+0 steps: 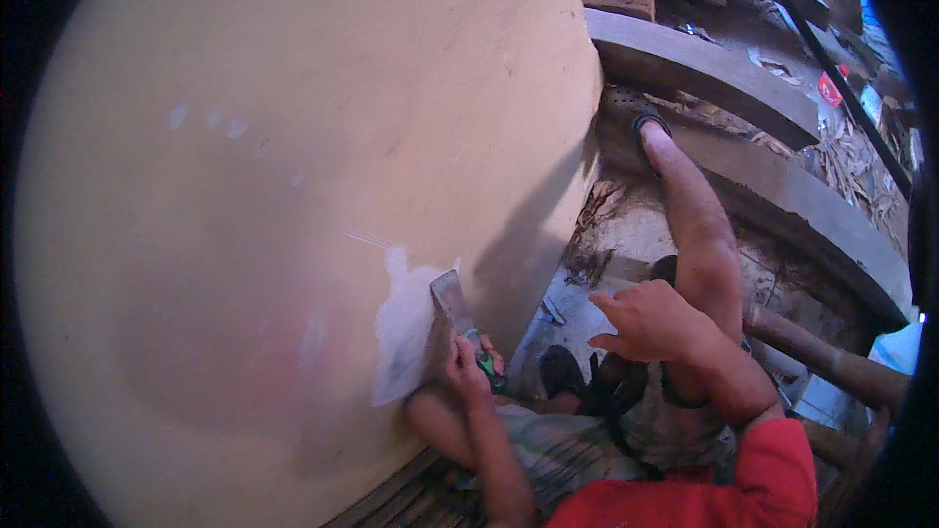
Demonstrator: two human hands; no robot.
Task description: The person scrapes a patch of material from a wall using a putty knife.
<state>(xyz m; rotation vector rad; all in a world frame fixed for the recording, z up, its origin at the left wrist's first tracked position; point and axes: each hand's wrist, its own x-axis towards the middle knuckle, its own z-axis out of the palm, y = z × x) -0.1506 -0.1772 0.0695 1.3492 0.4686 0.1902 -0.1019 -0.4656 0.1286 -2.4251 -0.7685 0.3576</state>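
My left hand [469,376] is closed around a putty knife [447,295] with a worn, flat metal blade and a green and black handle. The blade points up and lies close to the yellowish wall [245,186]; whether it touches cannot be told. Beside it, an irregular patch of white filler [399,323] covers part of the wall. My right hand [653,321] hovers over my legs with the index finger and thumb stretched apart, and nothing shows in it. Its other fingers are partly hidden.
Long planks [704,64] lie at the upper right among dry leaves and litter. A dark pole [831,68] slants across there, and a round brown bar [822,352] lies to my right. My outstretched leg [699,235] reaches toward the planks.
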